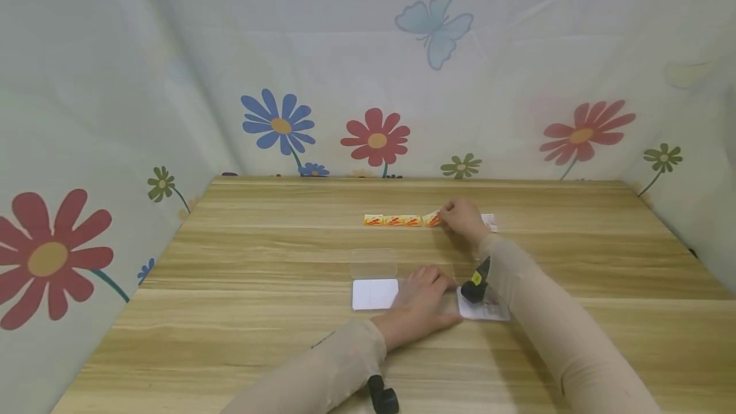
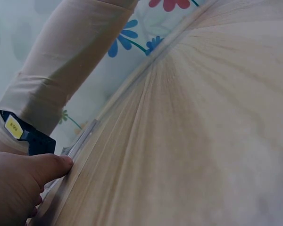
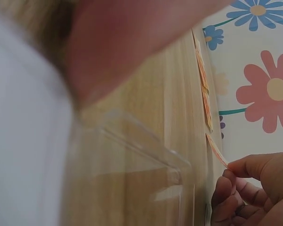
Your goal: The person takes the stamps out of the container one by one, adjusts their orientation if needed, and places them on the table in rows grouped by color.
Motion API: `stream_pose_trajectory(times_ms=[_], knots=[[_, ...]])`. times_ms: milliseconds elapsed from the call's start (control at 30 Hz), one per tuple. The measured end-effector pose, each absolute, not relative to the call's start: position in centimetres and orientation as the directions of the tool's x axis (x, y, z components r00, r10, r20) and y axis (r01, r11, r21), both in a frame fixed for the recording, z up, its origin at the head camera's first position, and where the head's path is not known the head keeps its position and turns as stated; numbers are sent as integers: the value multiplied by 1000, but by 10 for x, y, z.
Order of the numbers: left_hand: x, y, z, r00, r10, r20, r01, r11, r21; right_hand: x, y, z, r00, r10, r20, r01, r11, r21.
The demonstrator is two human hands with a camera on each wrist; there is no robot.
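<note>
My right hand (image 1: 464,217) is over the far part of the table, pinching a yellow-and-orange printed card (image 1: 431,218) between thumb and fingertips. In the right wrist view this card (image 3: 217,149) slants, one end at the fingertips. To its left lies a row of similar cards (image 1: 393,221). Nearer me, my left hand (image 1: 422,302) rests palm down with fingers extended, between a white card stack (image 1: 375,294) and a white flat stack (image 1: 499,313). Its thumb and fingertips are at the right stack's left edge. My right wrist partly hides that stack.
A clear plastic lid (image 1: 374,263) lies behind the left white stack. In the right wrist view, a clear plastic case (image 3: 141,146) stands on the wood. Another pale card (image 1: 490,221) lies right of my right hand. A flowered curtain (image 1: 322,69) backs the table.
</note>
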State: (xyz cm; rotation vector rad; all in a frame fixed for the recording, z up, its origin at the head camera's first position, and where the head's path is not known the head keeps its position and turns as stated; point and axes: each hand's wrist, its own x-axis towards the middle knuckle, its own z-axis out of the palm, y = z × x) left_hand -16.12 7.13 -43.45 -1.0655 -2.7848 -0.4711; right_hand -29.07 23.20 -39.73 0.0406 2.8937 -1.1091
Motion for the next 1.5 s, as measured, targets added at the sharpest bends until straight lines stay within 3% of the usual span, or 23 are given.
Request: stream_pose_trajectory(times_ms=[967,1500], knots=[[-168,67,-426,-738,646,194,674,692,259,-295,228,-396,-994,37,-98,96,703,-705],[-167,69,-430,-745,639,194,667,698,260,-291,232,-394,-999,33,-43,53,749,-660]])
